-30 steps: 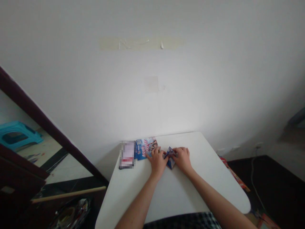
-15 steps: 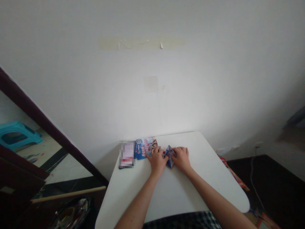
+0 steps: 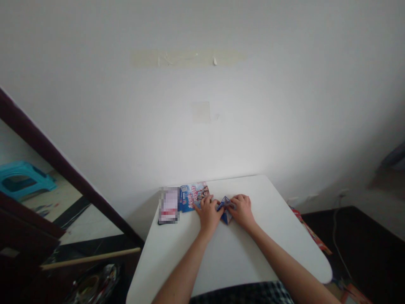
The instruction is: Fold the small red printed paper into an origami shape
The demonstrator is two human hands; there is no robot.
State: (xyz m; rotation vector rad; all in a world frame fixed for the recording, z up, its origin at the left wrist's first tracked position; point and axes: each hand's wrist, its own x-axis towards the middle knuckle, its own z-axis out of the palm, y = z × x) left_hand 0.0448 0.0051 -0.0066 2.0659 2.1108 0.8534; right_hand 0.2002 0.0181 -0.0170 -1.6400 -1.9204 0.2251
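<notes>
A small piece of folded printed paper (image 3: 226,217), blue with a pointed top and bottom, rests on the white table (image 3: 234,257). My left hand (image 3: 209,212) grips its left side with thumb and fingers. From the right, my right hand (image 3: 241,209) pinches the paper's other side. Both hands hide part of the folds. Just behind my left hand lies a flat blue printed leaflet (image 3: 191,196) with red and white lettering; my left fingers overlap its right edge.
A phone-like object (image 3: 169,206), its screen blurred out, lies left of the leaflet. The white wall (image 3: 284,105) stands at the table's far edge. Left on the floor are a turquoise stool (image 3: 27,177) and a bag of odds and ends (image 3: 95,283). A cable (image 3: 335,230) hangs at right.
The upper part of the folded paper has opened and shifted under my fingers, showing more plain blue. Both hands stay in nearly the same place.
</notes>
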